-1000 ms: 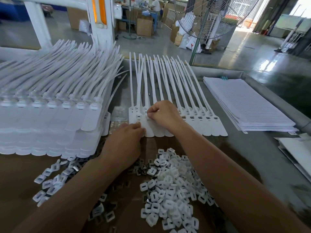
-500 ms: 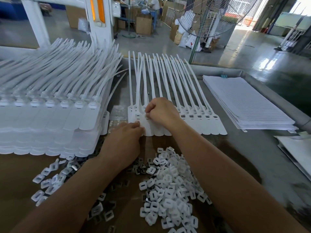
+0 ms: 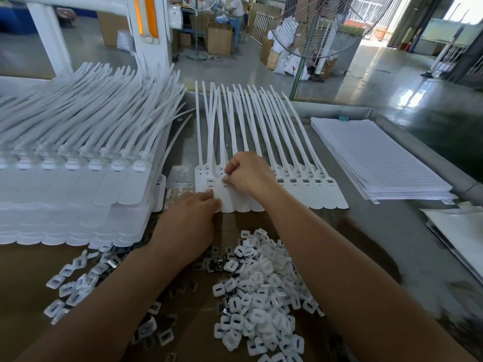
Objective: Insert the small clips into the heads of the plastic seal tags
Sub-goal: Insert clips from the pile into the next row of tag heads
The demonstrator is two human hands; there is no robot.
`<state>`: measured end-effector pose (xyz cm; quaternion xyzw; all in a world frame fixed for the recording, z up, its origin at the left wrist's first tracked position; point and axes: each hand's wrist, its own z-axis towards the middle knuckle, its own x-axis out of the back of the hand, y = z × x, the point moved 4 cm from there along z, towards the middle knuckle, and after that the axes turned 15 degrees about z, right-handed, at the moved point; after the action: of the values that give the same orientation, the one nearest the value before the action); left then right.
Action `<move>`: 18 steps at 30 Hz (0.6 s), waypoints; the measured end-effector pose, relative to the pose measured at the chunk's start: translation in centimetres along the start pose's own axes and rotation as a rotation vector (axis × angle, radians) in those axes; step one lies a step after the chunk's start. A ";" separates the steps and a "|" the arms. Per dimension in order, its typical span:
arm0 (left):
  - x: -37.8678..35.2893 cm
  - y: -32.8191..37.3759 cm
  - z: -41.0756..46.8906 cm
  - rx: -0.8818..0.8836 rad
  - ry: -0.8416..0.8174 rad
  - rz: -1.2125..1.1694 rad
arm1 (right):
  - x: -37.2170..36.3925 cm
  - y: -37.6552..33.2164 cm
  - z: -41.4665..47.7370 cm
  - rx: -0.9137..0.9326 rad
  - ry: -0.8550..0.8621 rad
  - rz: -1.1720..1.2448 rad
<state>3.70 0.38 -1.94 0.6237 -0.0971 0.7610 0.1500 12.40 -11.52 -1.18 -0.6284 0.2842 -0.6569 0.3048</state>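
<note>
Plastic tag [image 3: 226, 199] pinned flat under my left hand [image 3: 186, 226]; right hand [image 3: 248, 176] pinches clip [image 3: 225, 180]. I'd seat it square.

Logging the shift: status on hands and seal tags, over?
Right hand pinches a head in the flat row of white plastic seal tags. Left hand fingertips rest on that row's near edge. Pile of small white square clips nearby, not obstructing.

A stack of lined sheets [image 3: 379, 158] lies on the bench [image 3: 392, 226]; beyond it a pedestal fan [image 3: 326, 27] stands near cardboard boxes [image 3: 219, 40]
</note>
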 end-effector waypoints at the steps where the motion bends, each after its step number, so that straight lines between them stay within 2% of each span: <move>1: 0.0 0.0 0.0 -0.001 -0.001 0.001 | 0.0 0.0 -0.1 0.018 0.003 -0.006; 5: -0.1 0.0 0.1 -0.004 -0.004 0.009 | 0.2 0.0 -0.7 0.036 -0.028 0.020; 10: -0.2 0.0 0.2 0.001 -0.001 0.020 | 1.8 -0.1 -2.1 0.006 -0.200 0.175; 14: -0.4 -0.1 0.3 -0.004 0.015 0.010 | 3.4 0.0 -4.6 0.071 -0.272 0.135; 18: -0.8 -0.2 0.5 0.007 -0.015 0.001 | 4.6 0.9 -7.2 0.004 -0.423 0.113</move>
<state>4.41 0.34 -2.66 0.6298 -0.0962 0.7567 0.1467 5.16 -15.67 0.78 -0.7347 0.2472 -0.4929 0.3952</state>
